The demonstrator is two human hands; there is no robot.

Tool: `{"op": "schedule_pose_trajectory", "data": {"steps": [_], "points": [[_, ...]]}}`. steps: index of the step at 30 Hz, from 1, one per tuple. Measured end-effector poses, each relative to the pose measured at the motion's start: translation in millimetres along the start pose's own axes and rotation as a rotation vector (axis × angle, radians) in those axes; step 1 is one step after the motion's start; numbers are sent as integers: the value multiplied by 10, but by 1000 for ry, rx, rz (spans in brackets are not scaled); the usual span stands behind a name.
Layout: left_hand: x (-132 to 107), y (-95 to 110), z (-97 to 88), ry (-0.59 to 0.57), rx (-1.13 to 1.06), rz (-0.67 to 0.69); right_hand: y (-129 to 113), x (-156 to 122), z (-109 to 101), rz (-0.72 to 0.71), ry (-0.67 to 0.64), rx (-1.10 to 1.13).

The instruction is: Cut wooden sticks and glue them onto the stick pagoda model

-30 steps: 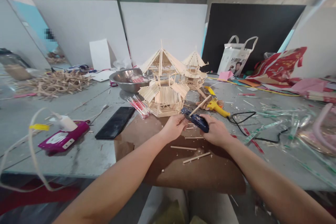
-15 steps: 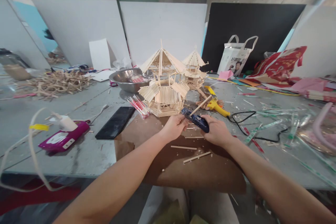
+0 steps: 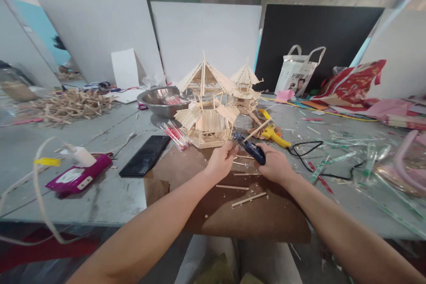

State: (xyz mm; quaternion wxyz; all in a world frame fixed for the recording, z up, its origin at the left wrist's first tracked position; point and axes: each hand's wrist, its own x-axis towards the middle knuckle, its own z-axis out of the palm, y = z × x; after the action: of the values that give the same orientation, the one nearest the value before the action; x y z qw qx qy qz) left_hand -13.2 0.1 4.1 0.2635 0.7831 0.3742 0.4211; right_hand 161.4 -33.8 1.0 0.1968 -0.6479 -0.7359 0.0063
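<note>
Grey worktable (image 3: 100,195) is cluttered, with a brown cardboard sheet (image 3: 213,213) laid at its near edge. Both forearms are stretched forward over the sheet, and the hands are met just near of the stick pagoda model (image 3: 206,115). Left hand (image 3: 221,162) is curled, fingertips pinched at the front end of a dark blue tool (image 3: 251,148). Right hand (image 3: 274,164) is closed round the tool's rear. A wooden stick (image 3: 255,130) is tilted up to the right from the tool; which hand holds it cannot be told. Print on the white tote bag (image 3: 299,73), far right, is too small to be read.
</note>
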Motion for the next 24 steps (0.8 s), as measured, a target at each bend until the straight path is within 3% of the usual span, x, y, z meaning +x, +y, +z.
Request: {"op": "schedule_pose_trajectory", "data": {"steps": [6, 14, 17, 21, 24], "points": [[9, 58, -52, -106, -195, -19, 19, -24, 1, -34, 9, 62], [19, 50, -176, -424, -574, -359, 62, -37, 9, -88, -9, 45], [24, 28, -212, -510, -643, -412, 56, -46, -5, -110, -4, 43], [28, 30, -205, -497, -609, -372, 49, -52, -23, -99, -17, 23], [29, 11, -146, -380, -443, -228, 43, -42, -20, -68, -29, -8]]}}
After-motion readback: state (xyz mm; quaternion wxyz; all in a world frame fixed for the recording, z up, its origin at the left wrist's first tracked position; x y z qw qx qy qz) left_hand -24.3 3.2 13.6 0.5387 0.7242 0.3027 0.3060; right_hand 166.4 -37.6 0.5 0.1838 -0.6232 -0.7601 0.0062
